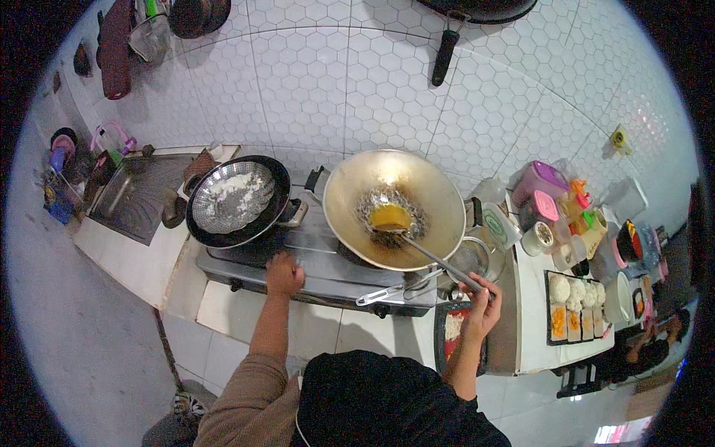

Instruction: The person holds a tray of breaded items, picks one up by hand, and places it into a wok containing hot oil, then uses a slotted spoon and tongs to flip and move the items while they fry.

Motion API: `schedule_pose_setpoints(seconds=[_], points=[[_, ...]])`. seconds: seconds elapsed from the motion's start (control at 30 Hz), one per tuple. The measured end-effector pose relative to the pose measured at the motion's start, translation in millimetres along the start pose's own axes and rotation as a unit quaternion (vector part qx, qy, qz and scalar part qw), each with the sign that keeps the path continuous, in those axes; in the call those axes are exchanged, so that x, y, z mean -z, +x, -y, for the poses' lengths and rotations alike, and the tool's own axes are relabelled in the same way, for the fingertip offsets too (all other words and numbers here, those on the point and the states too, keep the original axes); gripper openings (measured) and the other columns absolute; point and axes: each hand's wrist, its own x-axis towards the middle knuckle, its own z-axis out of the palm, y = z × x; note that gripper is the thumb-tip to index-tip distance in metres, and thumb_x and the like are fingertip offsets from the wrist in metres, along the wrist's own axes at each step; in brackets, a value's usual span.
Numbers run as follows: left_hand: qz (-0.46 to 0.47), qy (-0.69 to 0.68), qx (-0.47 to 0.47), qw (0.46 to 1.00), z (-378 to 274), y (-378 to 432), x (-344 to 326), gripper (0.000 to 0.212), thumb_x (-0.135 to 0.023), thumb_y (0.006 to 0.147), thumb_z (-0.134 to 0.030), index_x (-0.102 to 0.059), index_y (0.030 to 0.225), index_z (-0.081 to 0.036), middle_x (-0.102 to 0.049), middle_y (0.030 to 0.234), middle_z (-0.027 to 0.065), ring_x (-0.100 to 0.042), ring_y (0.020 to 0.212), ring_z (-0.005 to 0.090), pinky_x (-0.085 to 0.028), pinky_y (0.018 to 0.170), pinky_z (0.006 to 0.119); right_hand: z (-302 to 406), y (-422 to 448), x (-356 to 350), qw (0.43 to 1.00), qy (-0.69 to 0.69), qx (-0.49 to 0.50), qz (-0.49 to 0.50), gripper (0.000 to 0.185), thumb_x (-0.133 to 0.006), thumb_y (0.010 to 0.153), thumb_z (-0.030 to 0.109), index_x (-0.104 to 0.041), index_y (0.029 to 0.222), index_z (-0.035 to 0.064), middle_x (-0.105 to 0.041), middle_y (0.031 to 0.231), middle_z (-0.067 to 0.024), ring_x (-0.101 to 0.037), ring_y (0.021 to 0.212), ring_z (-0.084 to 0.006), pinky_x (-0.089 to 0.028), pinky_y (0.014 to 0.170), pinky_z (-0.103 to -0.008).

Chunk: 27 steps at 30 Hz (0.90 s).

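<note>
My right hand (481,307) grips the long handle of a metal ladle or turner (441,262). Its head reaches into a large wok (343,207) on the gas stove (329,279). Hot oil bubbles around a yellow-brown piece of food (391,215) at the wok's bottom, against the tool's head. Curled into a loose fist, my left hand (285,274) rests at the stove's front edge, with nothing visible in it. Beyond that hand, a black pan (284,179) on the left burner holds a perforated metal steamer plate (215,215) with white residue.
A wire strainer (468,258) lies right of the wok. Below it sits a dark tray (441,335) with pale food. The right counter (530,352) bears containers and a compartment tray (558,341) of rice portions. A sink (151,184) lies left. Another person (648,349) is at far right.
</note>
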Motion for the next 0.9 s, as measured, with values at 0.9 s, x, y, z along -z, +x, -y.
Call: schedule_pose_setpoints(seconds=[0.9], points=[[-0.051, -0.034, -0.044, 0.997, 24.7, -0.9, -29.5, 0.018, -0.059, 0.065, -0.024, -0.051, 0.067, -0.008, -0.053, 0.083, 0.0129, -0.050, 0.086, 0.0352, -0.038, 0.078, 0.051, -32.9, -7.6, -20.7, 0.999, 0.043, 0.013, -0.002, 0.016, -0.038, 0.096, 0.010, -0.042, 0.107, -0.0016, -0.054, 0.113, -0.0234, -0.063, 0.089, -0.0273, -0.054, 0.082, -0.0391]])
